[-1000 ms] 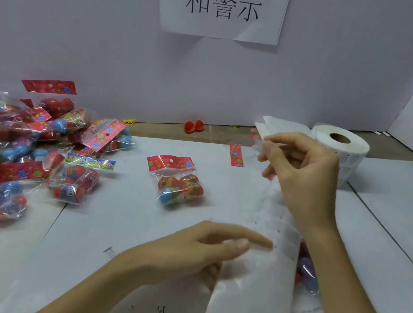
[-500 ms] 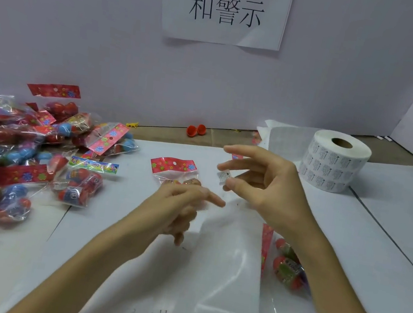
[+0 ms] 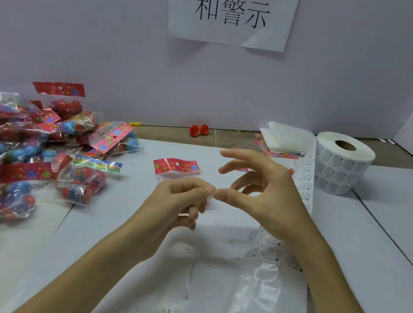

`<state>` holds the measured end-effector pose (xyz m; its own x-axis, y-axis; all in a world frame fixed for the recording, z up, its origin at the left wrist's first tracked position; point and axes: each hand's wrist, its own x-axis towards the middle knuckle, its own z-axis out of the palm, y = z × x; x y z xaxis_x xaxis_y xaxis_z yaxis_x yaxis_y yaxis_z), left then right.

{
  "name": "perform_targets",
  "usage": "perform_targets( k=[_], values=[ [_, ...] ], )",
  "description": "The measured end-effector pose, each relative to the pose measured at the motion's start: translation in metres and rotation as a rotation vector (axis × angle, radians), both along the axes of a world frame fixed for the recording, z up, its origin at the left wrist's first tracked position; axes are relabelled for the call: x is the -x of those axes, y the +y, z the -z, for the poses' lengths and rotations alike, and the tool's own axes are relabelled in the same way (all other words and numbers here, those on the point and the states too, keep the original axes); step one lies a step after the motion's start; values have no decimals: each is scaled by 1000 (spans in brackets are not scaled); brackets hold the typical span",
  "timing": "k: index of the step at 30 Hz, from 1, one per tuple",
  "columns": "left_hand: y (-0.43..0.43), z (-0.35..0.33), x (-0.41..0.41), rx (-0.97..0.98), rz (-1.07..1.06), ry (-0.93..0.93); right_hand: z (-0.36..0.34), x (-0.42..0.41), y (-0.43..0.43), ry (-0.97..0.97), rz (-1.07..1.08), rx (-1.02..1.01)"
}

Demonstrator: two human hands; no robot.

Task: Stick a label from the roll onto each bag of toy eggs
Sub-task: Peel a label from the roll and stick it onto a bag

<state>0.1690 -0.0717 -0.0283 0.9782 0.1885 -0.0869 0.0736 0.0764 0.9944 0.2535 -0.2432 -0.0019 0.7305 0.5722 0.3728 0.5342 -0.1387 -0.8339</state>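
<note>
A small white paper label [image 3: 209, 198], blurred, sits between two fingertips meeting above the table. The left hand [image 3: 178, 201], fingers curled, seems to pinch it. The right hand [image 3: 269, 199] touches it with the thumb tip, its other fingers spread wide. Just behind lies a clear plastic bag of toy eggs with a red flowered header [image 3: 176, 169]. The white roll of printed labels [image 3: 340, 165] stands far right. The label is peeled but not yet stuck; next it needs pressing flat onto that bag.
</note>
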Motion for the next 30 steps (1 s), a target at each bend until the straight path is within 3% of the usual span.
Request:
perform_targets(
  k=[7, 13, 17, 23, 30],
  values=[
    [6, -4, 1, 299, -138, -143, 8, -7, 0, 14, 88, 19],
    [-4, -6, 1, 131, -123, -161, 8, -1, 12, 119, 53, -151],
    [-12, -7, 1, 44, -109, -133, 13, 2, 15, 26, 128, -199],
    [-4, -2, -1, -66, -225, -136, 16, 3, 14, -309, 155, 37],
    [-3, 5, -1, -296, -223, -229, 19, 2, 13, -438, 101, 195]
  ],
)
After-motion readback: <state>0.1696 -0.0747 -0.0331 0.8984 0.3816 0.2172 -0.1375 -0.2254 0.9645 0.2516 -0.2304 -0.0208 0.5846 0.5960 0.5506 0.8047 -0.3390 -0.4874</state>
